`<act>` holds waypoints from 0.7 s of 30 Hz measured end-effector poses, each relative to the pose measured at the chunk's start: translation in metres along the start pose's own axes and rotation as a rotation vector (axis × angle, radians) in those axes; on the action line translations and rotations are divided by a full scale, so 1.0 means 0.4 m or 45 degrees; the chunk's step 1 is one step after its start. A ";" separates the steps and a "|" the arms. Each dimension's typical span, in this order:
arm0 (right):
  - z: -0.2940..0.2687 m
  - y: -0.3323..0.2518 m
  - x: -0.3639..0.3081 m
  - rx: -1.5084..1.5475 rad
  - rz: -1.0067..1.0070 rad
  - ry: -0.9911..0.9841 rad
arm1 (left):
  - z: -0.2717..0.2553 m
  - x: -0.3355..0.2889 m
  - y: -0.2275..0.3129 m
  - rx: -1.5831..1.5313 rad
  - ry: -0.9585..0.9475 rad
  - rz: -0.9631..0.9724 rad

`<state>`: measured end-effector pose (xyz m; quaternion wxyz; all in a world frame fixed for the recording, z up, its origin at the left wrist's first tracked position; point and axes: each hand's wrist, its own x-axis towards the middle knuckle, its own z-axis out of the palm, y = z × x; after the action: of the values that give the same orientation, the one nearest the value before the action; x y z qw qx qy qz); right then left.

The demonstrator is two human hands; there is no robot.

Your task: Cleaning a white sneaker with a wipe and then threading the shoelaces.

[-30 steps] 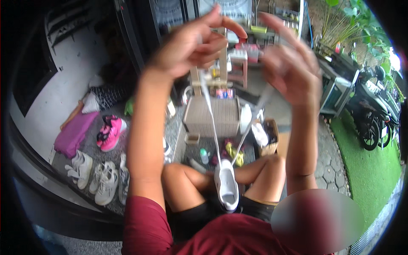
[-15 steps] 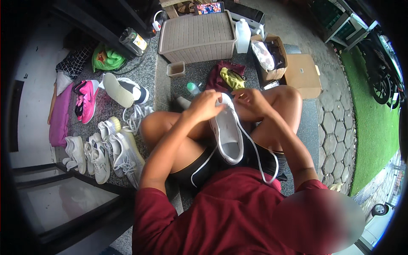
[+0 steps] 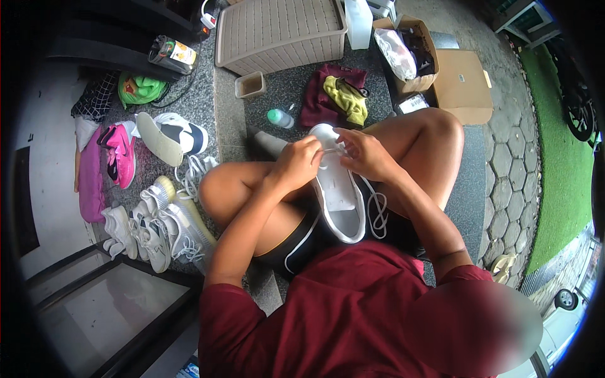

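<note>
A white sneaker [image 3: 342,217] lies across my lap, its open top facing up and its toe pointing away from me. My left hand [image 3: 299,162] is closed at its left side, the fingertips pinching a white shoelace [image 3: 330,150]. At the opposite side my right hand [image 3: 367,155] bends over the front of the shoe, thumb and fingers closed on the same lace. A short stretch of lace runs between the two hands. One loose loop hangs by the shoe's right side, and another strand trails over my left thigh. The fingers partly hide the eyelets.
Several shoes stand at left, including pale sneakers [image 3: 151,236], a pink pair [image 3: 121,154] and a tilted shoe [image 3: 171,137]. Ahead are a green-capped bottle [image 3: 281,118], a plastic tub [image 3: 251,85], a yellow cloth [image 3: 346,104], a grey storage box [image 3: 283,34] and a cardboard box [image 3: 425,79].
My hands have moved closer together over the shoe's front, and the lace now stretches between them. The lace on the right has drawn up into a smaller loop. The view has shifted slightly.
</note>
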<state>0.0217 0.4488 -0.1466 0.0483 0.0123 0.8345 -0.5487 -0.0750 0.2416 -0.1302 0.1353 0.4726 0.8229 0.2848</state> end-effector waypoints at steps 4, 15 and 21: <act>-0.011 -0.009 0.005 0.062 -0.006 -0.052 | 0.010 -0.020 0.003 -0.151 0.215 -0.133; -0.018 0.001 -0.002 -0.022 -0.105 -0.079 | 0.018 -0.029 0.012 -0.143 0.438 -0.182; 0.004 -0.010 0.102 -0.181 -0.331 -0.092 | 0.018 -0.035 -0.019 -0.200 0.245 -0.445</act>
<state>-0.0190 0.4444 -0.1473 0.0076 -0.1193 0.8635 -0.4900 -0.0694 0.2291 -0.1411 0.1399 0.2813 0.8768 0.3641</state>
